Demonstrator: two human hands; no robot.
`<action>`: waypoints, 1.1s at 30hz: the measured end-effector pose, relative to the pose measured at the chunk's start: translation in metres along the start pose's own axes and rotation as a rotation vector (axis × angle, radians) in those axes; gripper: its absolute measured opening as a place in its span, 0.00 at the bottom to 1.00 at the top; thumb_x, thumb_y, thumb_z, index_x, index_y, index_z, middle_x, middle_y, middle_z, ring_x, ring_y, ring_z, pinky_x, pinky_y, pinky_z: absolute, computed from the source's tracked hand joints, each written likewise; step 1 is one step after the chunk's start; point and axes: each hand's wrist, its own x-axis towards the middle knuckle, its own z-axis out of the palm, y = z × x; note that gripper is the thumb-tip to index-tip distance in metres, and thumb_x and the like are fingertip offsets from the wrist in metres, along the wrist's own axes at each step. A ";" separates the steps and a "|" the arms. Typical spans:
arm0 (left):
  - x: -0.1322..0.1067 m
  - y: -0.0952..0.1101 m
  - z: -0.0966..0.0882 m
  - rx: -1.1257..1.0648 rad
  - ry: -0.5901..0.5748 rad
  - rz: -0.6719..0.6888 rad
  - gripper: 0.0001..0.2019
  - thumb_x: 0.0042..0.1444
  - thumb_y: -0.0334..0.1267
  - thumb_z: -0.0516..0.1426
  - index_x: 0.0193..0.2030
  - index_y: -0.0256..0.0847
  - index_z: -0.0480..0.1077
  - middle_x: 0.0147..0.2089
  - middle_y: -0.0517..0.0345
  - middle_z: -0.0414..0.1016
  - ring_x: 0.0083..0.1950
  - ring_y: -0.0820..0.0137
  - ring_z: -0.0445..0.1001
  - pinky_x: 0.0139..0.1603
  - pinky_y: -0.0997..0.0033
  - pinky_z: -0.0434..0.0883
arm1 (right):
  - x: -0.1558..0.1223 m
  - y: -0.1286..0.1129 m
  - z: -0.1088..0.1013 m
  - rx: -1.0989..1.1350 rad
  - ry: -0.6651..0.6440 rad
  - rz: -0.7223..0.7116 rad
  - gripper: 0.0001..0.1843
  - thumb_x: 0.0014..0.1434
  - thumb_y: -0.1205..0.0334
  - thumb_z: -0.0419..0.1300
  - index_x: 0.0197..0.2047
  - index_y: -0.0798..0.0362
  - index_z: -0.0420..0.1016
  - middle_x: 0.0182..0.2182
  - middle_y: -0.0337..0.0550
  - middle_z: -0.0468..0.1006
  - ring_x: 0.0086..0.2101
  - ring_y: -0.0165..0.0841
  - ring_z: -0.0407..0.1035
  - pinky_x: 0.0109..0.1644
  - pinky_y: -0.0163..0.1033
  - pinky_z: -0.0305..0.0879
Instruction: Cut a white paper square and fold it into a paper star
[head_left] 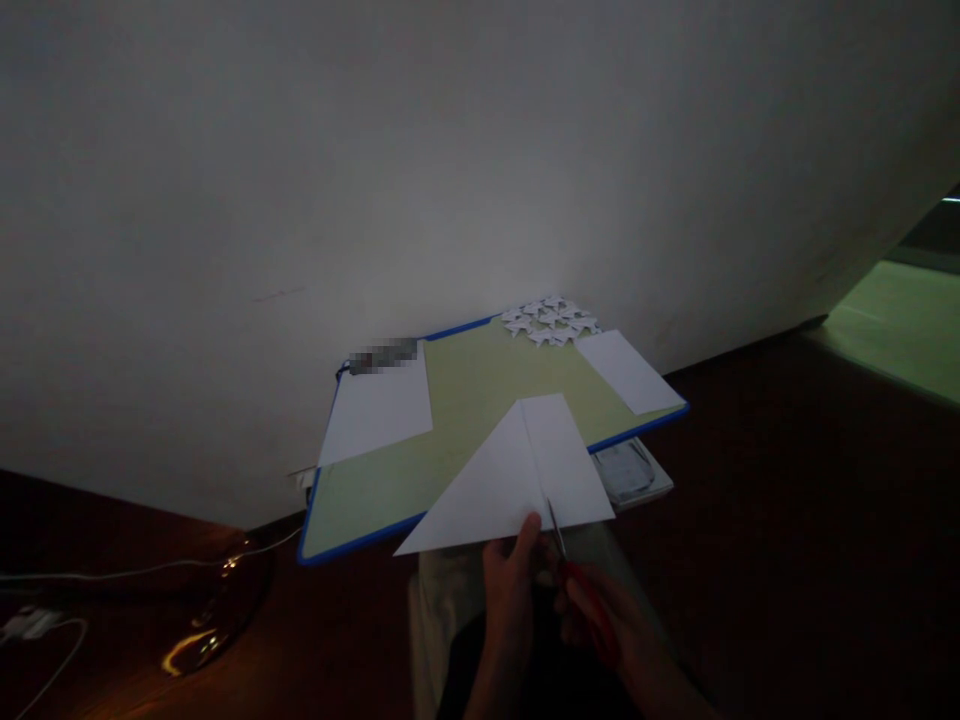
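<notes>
Over the desk's (pixel 469 385) near edge my left hand (pixel 511 572) grips creased paper (pixel 491 475) — my right hand (pixel 631 618), red scissors (pixel 596 608); paper cutouts (pixel 553 338) cover the far right corner.

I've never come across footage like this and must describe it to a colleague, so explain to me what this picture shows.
There is no machine here: a person works with two bare hands. The one picture comes from a camera worn on the head, looking forward and down; it is rather dark.

The left hand holds a large creased white sheet near its closest edge. The right hand holds red-handled scissors, their blades at that edge.

Beyond is a pale board with a blue rim. On it lie a left-side sheet, a right-side sheet and a cluster of white paper cut-outs. One item at the far left is blurred out.
</notes>
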 end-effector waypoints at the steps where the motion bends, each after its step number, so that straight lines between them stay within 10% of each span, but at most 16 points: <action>1: 0.000 -0.001 -0.001 0.011 -0.004 0.003 0.25 0.44 0.57 0.72 0.24 0.33 0.75 0.21 0.54 0.74 0.20 0.72 0.70 0.21 0.74 0.66 | 0.000 -0.001 0.000 -0.001 0.005 0.003 0.32 0.49 0.30 0.71 0.35 0.54 0.79 0.31 0.41 0.80 0.29 0.32 0.72 0.37 0.40 0.68; 33: -0.005 -0.004 -0.004 0.110 -0.032 -0.024 0.24 0.43 0.56 0.73 0.22 0.36 0.73 0.20 0.54 0.72 0.20 0.69 0.71 0.20 0.72 0.68 | 0.000 0.009 -0.003 0.016 -0.014 0.000 0.25 0.58 0.37 0.69 0.39 0.54 0.81 0.32 0.41 0.80 0.31 0.32 0.73 0.38 0.40 0.68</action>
